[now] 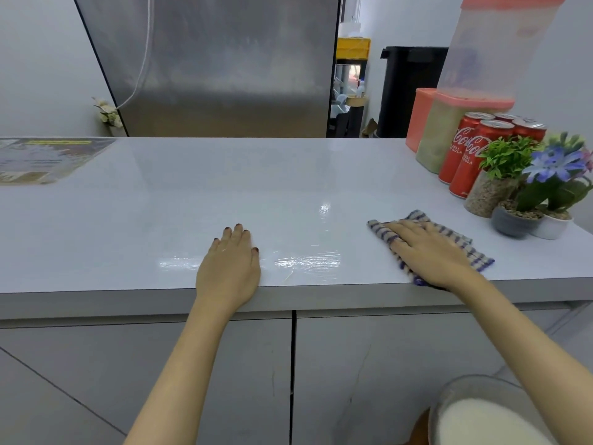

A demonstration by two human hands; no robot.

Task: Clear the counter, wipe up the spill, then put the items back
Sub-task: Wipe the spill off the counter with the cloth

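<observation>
- Nearest of all, low at the right, a bowl [491, 412] of something white sits below the counter's level; I cannot tell what it rests on, and it may be one of the things waiting to go back.
- At the near edge of the counter [192, 194], the left hand [229, 268] lies flat, fingers spread and holding nothing, bracing on the surface.
- To its right, the right hand [430, 252] presses palm-down on a striped cloth [449, 242], fingers stretched flat over it rather than curled round it; the cloth lies at the near right edge.
- Between the two hands, wet streaks [305, 261] glisten in curved arcs, and a smaller shine sits a little farther in. So the wiping looks under way but not finished: a film of moisture is left.
- The middle of the counter is bare, so clearing looks done.
- At the far right, the small potted plants [526, 191], red cans [471, 152] and plastic tubs [439, 133] stand crowded together, close against one another.
- What is left, as I judge it: dry the streaks, then spread those things back out.
- Far left, a printed sheet [45, 159] lies flat on the counter.
</observation>
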